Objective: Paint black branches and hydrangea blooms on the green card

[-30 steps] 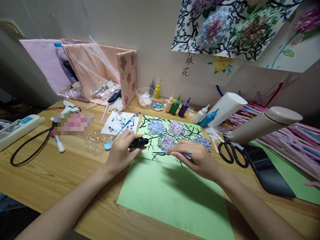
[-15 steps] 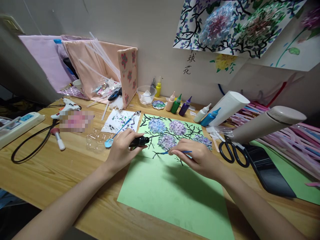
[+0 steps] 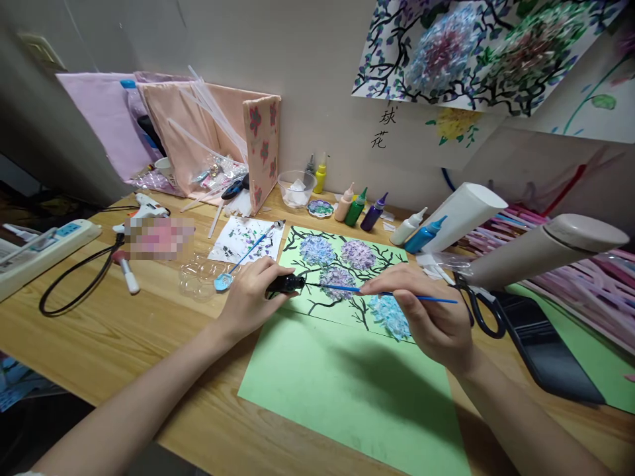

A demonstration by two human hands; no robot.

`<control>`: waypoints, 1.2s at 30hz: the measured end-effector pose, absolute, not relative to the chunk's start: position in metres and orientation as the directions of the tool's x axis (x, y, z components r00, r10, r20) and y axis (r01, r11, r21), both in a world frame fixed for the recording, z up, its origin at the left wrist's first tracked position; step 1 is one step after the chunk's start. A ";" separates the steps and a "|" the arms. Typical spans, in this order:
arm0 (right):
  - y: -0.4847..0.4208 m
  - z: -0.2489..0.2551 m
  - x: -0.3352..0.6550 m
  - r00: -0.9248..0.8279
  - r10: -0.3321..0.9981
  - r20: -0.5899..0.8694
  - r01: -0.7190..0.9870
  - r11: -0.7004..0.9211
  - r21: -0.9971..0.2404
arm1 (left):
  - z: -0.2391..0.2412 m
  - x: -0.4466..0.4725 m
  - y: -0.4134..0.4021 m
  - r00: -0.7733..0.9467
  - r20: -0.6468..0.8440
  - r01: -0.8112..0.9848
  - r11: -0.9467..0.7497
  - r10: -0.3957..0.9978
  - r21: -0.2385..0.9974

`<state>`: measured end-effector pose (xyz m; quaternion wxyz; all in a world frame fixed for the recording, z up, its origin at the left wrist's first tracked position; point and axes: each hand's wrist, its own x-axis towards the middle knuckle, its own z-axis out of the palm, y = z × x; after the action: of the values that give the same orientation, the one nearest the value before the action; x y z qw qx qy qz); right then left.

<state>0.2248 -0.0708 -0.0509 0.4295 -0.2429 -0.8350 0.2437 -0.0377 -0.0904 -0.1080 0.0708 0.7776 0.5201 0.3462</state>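
My left hand (image 3: 254, 294) is closed around a small black paint bottle (image 3: 286, 283), tipped on its side with its mouth pointing right. Between the fingers of my right hand (image 3: 430, 311) is a thin blue paintbrush (image 3: 397, 295), its dark tip close to the bottle's mouth; whether they touch I cannot tell. Beneath both hands lies green paper (image 3: 342, 383) bearing black painted branches. Textured flower clusters sit on it: a blue one (image 3: 317, 250), a pink-purple one (image 3: 358, 254), a purple one (image 3: 338, 281) under the brush, and a turquoise one (image 3: 389, 316) partly behind my right hand.
Paint bottles, including a green one (image 3: 356, 210) and a blue one (image 3: 425, 237), stand behind the paper. Black-handled scissors (image 3: 483, 314), a dark phone (image 3: 546, 350) and a grey flask (image 3: 540, 248) are right. A paint-spotted sheet (image 3: 238, 241) and a glue gun (image 3: 150, 206) lie left.
My right hand has lifted the brush from the branch lines and moved right, bringing its tip by the bottle mouth. The turquoise flower now shows. A branch line below the purple flower is longer.
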 end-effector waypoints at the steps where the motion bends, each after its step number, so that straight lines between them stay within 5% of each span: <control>1: -0.071 -0.051 0.224 -0.528 0.606 0.595 0.201 0.769 -0.606 | -0.108 -0.038 -0.090 0.218 0.465 0.759 -0.449 0.858 0.472; 16: -0.071 -0.050 0.223 -0.624 0.581 0.522 0.233 0.776 -0.586 | -0.108 -0.039 -0.090 0.227 0.478 0.756 -0.463 0.849 0.463; 22: -0.070 -0.054 0.225 -0.367 0.694 0.620 0.229 0.713 -0.663 | -0.107 -0.040 -0.089 0.186 0.483 0.773 -0.431 0.856 0.465; 36: -0.063 -0.084 0.210 -0.503 0.788 0.354 0.399 0.575 -0.714 | -0.104 -0.039 -0.088 0.161 0.492 0.759 -0.426 0.855 0.493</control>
<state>0.2101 -0.0627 -0.0837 0.3418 -0.3626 -0.8190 0.2845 -0.0389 -0.0885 -0.1043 0.0654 0.7592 0.5316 0.3699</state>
